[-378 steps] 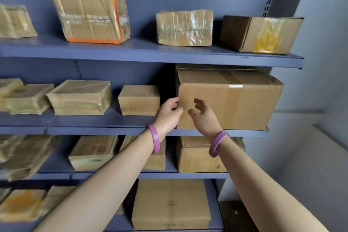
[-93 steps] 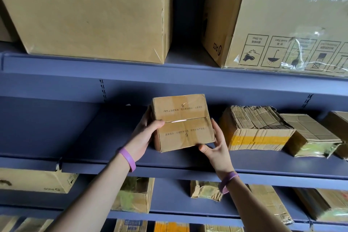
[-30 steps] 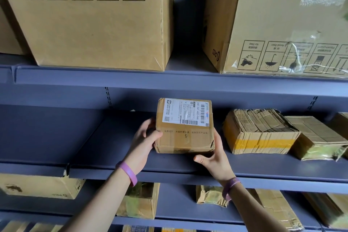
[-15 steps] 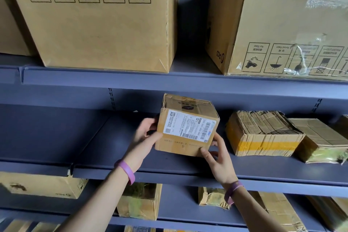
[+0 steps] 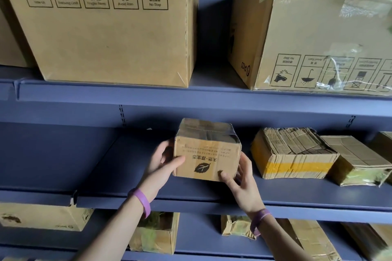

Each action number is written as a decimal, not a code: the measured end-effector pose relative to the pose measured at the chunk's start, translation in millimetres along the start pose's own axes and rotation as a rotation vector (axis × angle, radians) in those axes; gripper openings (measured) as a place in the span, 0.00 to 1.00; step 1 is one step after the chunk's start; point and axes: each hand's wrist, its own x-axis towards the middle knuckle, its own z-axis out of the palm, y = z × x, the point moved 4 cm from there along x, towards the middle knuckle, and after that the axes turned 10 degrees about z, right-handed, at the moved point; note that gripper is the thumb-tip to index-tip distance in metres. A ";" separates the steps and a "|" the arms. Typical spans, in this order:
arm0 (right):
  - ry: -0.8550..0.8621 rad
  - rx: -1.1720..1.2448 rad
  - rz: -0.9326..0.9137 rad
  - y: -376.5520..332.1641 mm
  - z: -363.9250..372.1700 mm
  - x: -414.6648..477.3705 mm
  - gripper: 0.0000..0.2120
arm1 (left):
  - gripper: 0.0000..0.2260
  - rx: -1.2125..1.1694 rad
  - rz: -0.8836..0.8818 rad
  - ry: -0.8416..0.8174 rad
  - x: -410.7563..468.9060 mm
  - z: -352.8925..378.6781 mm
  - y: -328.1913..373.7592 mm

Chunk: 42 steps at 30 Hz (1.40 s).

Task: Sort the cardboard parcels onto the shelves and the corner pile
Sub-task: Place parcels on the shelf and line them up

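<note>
The small cardboard parcel (image 5: 206,155) has been turned over since half a second ago: the white shipping label that faced the camera then is out of sight, and the face now showing carries an upside-down leaf mark and print. A second ago it stood flatter, label up; by my reading the person is rotating it to settle which side should face out before leaving it on the middle shelf (image 5: 191,203), so the placing is nearly done but not released. The parcel sits between the two hands: the left hand (image 5: 163,162) clasps its left side with the thumb across the front face, and the right hand (image 5: 241,180) grips its lower right corner, thumb on the front, fingers behind. Both hold it firmly; whether its base rests fully on the shelf I cannot tell. Just right of the right hand lies a yellow-taped parcel (image 5: 294,154), apart from the held one. Left of the left hand the shelf is bare. Above the hands stand two large cartons (image 5: 106,34) on the upper shelf.
</note>
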 end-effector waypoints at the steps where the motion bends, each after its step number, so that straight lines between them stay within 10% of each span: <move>1: 0.003 -0.023 0.019 2.8 -0.3 1.4 0.30 | 0.19 0.014 -0.004 0.009 0.4 -1.1 -5.2; 12: 0.004 -0.351 0.069 9.7 8.6 8.6 0.34 | 0.20 0.096 0.013 0.066 -3.2 -6.7 -41.1; 19: 0.077 -0.117 0.058 -11.9 -1.1 -1.2 0.42 | 0.25 0.012 0.203 0.168 -5.4 4.8 2.8; 27: 0.125 -0.082 -0.116 -58.0 -50.9 -4.9 0.31 | 0.22 0.084 0.412 -0.007 1.5 69.1 64.5; 42: 0.357 -0.408 -0.153 -29.1 -222.2 2.2 0.31 | 0.31 0.155 0.294 -0.197 15.5 248.6 51.3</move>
